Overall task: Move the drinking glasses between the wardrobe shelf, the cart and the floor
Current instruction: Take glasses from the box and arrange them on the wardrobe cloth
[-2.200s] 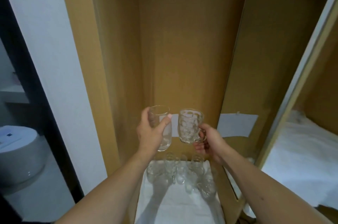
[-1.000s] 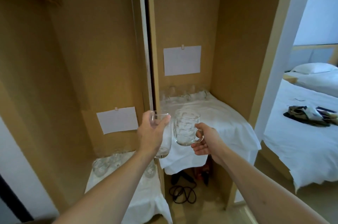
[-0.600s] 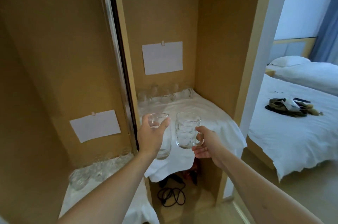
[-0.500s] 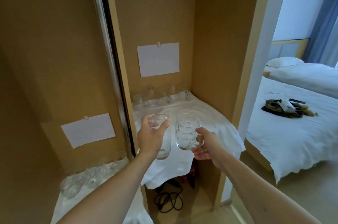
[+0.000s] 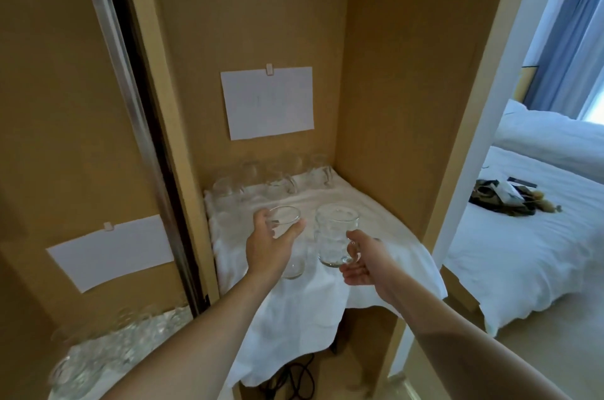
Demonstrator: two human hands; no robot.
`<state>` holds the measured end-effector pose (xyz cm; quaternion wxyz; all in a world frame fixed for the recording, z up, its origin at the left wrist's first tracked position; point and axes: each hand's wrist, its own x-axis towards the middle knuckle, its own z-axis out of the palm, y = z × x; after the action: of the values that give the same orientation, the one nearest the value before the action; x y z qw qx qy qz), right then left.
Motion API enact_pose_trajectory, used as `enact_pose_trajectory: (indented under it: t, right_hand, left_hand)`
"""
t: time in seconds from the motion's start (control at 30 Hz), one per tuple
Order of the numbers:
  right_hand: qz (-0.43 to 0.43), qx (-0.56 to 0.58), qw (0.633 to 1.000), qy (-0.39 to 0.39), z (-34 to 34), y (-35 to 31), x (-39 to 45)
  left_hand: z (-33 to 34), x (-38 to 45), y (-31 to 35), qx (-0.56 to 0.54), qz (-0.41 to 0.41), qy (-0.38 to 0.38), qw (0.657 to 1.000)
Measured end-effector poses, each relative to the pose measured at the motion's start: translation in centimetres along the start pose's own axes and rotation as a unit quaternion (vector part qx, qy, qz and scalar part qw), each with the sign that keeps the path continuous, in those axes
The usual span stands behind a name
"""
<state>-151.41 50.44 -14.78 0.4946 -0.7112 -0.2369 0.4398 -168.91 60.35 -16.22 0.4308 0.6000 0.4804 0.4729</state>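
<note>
left hand (image 5: 268, 249): grips plain clear tumbler (image 5: 287, 236), frame centre
right hand (image 5: 366, 262): holds dimpled clear glass mug (image 5: 335, 236) by its handle

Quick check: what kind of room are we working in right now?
Probably a hotel-style bedroom, at a built-in wardrobe: a cloth-covered shelf with drinking glasses along its back, and a white-sheeted bed through the opening on the right.

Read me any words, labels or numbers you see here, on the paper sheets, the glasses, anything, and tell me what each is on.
No text can be read.
Upper paper sheet: faint marks, too blurred to read.
Lower paper sheet: looks blank.
Plain glass and handled glass: no print visible.
</note>
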Motion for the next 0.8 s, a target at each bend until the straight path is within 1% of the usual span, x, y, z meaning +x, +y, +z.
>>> enact_pose_trajectory:
  t: [0.23, 0.43, 0.63, 0.8]
  right_hand:
    - [0.016, 0.004, 1.000, 0.002, 1.6, 0.3, 4.2]
    - [0.032, -0.010, 0.999, -0.023, 1.8, 0.4, 8.4]
    - [0.040, -0.021, 0.997, -0.064, 1.3, -0.4, 13.5]
    - [0.039, 0.007, 0.993, -0.110, 1.4, -0.5, 16.8]
  left_hand:
    - [0.8, 3.5, -2.8, 0.023, -0.025, 0.006, 0.999]
    - [2.4, 6.3, -4.3, 0.029, -0.042, 0.027, 0.998]
    - [4.6, 8.3, -5.6, 0.038, -0.057, 0.072, 0.995]
    - [5.9, 9.3, -6.2, 0.036, -0.048, 0.089, 0.994]
